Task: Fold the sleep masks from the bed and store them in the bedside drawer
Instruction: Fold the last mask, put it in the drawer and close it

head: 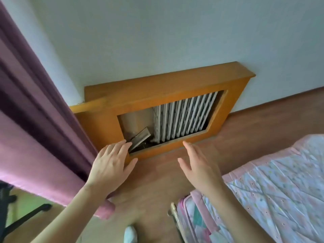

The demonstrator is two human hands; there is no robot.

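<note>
My left hand (110,165) and my right hand (198,167) are both raised in front of me, fingers straight and spread, holding nothing. They hover over the wooden floor in front of a radiator cover. The bed (273,186) with a pink and pale patterned quilt fills the lower right. No sleep mask and no bedside drawer appear in this view.
An orange wooden radiator cover (163,95) stands against the pale wall, its opening showing white radiator fins (185,118). A purple curtain (35,120) hangs at the left. A black chair base (21,218) sits at lower left. Wooden floor (157,190) lies between.
</note>
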